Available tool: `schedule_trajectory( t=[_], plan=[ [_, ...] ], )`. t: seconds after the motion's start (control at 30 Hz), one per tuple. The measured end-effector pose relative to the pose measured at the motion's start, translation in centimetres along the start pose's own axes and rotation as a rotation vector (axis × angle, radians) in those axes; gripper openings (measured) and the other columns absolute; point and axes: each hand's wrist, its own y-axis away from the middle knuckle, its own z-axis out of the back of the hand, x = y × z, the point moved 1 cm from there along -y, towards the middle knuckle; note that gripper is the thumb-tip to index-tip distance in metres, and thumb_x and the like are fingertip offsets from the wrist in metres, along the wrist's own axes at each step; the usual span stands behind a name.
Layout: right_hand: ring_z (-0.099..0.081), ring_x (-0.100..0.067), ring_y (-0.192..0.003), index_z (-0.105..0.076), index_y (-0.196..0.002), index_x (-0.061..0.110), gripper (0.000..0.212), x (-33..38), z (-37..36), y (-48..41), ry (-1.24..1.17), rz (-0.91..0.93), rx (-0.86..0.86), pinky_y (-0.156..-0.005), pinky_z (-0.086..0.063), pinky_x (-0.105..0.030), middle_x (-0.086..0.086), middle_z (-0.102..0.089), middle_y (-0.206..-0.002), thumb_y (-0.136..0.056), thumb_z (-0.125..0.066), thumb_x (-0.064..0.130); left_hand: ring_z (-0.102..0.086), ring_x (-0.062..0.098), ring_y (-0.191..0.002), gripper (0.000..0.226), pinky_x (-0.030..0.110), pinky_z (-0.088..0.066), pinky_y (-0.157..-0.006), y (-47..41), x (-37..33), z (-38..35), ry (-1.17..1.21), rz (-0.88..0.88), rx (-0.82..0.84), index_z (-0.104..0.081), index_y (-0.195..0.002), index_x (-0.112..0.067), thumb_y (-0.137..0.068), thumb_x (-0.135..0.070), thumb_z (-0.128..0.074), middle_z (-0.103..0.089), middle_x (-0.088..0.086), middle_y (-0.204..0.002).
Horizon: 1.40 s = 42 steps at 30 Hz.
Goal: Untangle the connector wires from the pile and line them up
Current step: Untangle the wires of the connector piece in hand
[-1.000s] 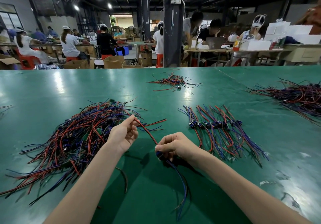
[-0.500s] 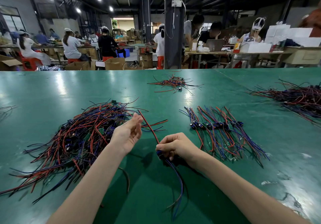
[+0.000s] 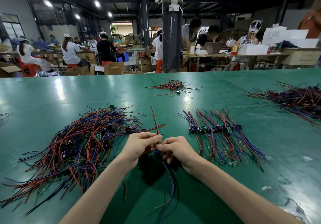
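Observation:
A tangled pile of red, blue and black connector wires (image 3: 83, 140) lies on the green table to the left. To the right, a lined-up row of connector wires (image 3: 215, 130) has its dark connectors side by side. Between them I hold one connector wire (image 3: 155, 119) above the table. My right hand (image 3: 175, 150) grips its dark connector, with blue wires hanging down toward me. My left hand (image 3: 139, 145) pinches the red wires just beside my right hand; they stick up and away.
A small wire heap (image 3: 172, 86) lies far across the green table (image 3: 52, 98). A large dark wire pile (image 3: 298, 100) sits at the far right. Beyond the table's far edge stand a pillar, cardboard boxes and seated workers at other benches.
My left hand moved right from the pile and closed on the red wires next to my right hand. The red wires now stand more upright.

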Motion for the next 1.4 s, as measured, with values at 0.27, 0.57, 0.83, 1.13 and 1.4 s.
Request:
schedule_trajectory(
  t=[0.27,0.57,0.83,1.13,1.4],
  plan=[
    [-0.047,-0.008,-0.037,-0.06,-0.06,0.008,0.023,0.2,0.0,0.2,0.059,-0.003,0.071,-0.035,-0.035,-0.017,-0.003,-0.057,-0.05,-0.079,-0.069,0.0,-0.047,0.003,-0.042,0.01,0.013,-0.041,-0.044,-0.6,-0.4,1.3,0.145,-0.08,-0.206,-0.069,-0.071,-0.001,-0.08,-0.002,-0.07,-0.061,0.0,-0.052],
    [-0.048,-0.005,-0.038,-0.063,-0.064,0.01,0.019,0.6,-0.1,0.9,0.178,0.012,0.184,-0.039,-0.037,-0.016,0.004,-0.059,-0.047,-0.08,-0.07,0.004,-0.051,0.002,-0.04,0.007,0.014,-0.046,-0.043,-1.6,-1.2,4.7,0.278,-0.09,-0.422,-0.069,-0.074,-0.007,-0.08,-0.006,-0.072,-0.06,-0.005,-0.048],
    [-0.047,-0.006,-0.035,-0.063,-0.065,0.01,0.018,0.3,0.1,0.8,0.108,0.005,0.082,-0.036,-0.035,-0.015,0.002,-0.058,-0.046,-0.081,-0.071,0.007,-0.053,0.007,-0.056,0.008,0.021,-0.049,-0.056,-1.2,-1.1,3.4,0.284,-0.044,-0.338,-0.07,-0.082,-0.006,-0.083,-0.014,-0.07,-0.068,-0.001,-0.064],
    [-0.036,-0.008,-0.042,-0.067,-0.063,0.011,0.018,0.5,1.3,-0.4,-0.114,0.057,-0.196,-0.037,-0.026,-0.017,-0.001,-0.058,-0.055,-0.079,-0.072,0.008,-0.052,0.005,-0.049,0.01,0.014,-0.047,-0.052,0.5,0.2,-0.4,0.006,0.056,0.158,-0.07,-0.085,-0.003,-0.081,-0.011,-0.068,-0.061,0.0,-0.061],
    [-0.036,-0.004,-0.039,-0.071,-0.066,0.01,0.012,0.1,1.5,-0.9,-0.203,0.049,-0.199,-0.036,-0.027,-0.015,0.0,-0.061,-0.055,-0.077,-0.075,0.01,-0.052,0.002,-0.052,0.019,0.014,-0.043,-0.05,0.9,0.4,-0.5,-0.065,0.028,0.245,-0.068,-0.098,0.0,-0.08,-0.007,-0.069,-0.063,-0.003,-0.068]
  ],
)
